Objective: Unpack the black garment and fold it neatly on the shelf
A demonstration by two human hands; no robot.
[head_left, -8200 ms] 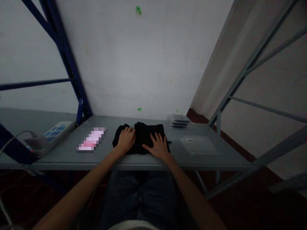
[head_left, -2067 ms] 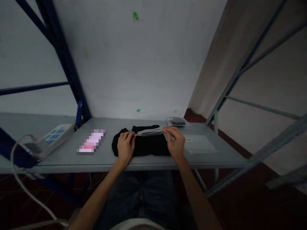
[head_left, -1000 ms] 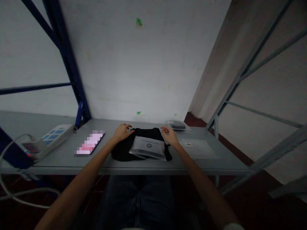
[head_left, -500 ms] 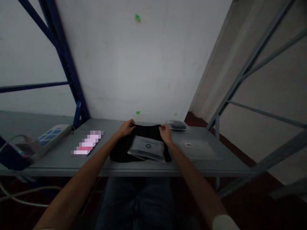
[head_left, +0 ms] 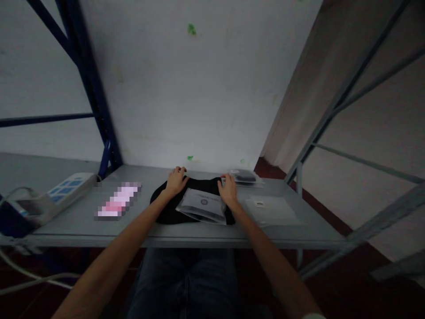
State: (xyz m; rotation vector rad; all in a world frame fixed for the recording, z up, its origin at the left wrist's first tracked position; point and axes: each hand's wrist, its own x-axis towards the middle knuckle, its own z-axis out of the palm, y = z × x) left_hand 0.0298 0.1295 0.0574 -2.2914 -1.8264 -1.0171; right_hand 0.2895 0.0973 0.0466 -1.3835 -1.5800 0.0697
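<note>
Black cloth (head_left: 171, 215), matte, rounded at its left end, lies near the desk's (head_left: 154, 176) front edge, about midway along. On it, slightly askew, a frosted packet (head_left: 202, 206): grey, round dark logo, lettering. Left hand (head_left: 175, 180) and right hand (head_left: 228, 189) at cloth's far side, fingers slightly parted; whether they grip it, cannot tell.

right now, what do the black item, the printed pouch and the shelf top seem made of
The black item looks like soft matte fabric, with limp, rounded edges. The printed pouch seems frosted plastic: hazy, with darkness showing through. The shelf top, smooth, even grey, could be painted metal or board.
</note>
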